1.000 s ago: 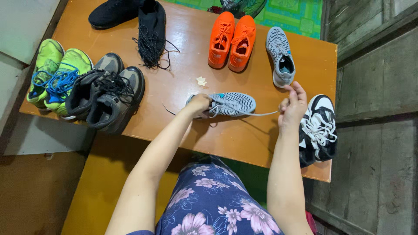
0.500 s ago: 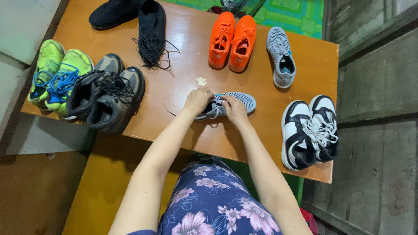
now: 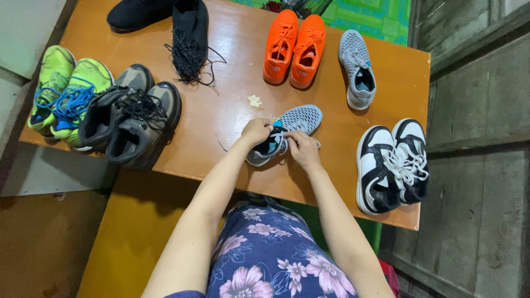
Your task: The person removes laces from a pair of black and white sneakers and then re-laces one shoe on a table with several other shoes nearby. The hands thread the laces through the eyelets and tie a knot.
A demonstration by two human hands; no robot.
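A grey mesh sneaker (image 3: 292,122) with a blue lining lies on its side near the front of the wooden table (image 3: 232,105). My left hand (image 3: 255,131) grips its heel end and laces. My right hand (image 3: 301,149) pinches the laces at the shoe's opening, right beside the left hand. The matching grey sneaker (image 3: 356,69) stands alone farther back on the right.
Black-and-white high-tops (image 3: 392,163) sit at the right front edge. Orange sneakers (image 3: 294,48) stand at the back, black shoes (image 3: 165,22) with loose laces at the back left. Grey boots (image 3: 130,118) and lime sneakers (image 3: 63,91) fill the left. A small white scrap (image 3: 254,101) lies mid-table.
A second ago my right hand was stretched out to the right pulling a lace taut. It has come back to the sneaker, and both hands now work close together at its opening.
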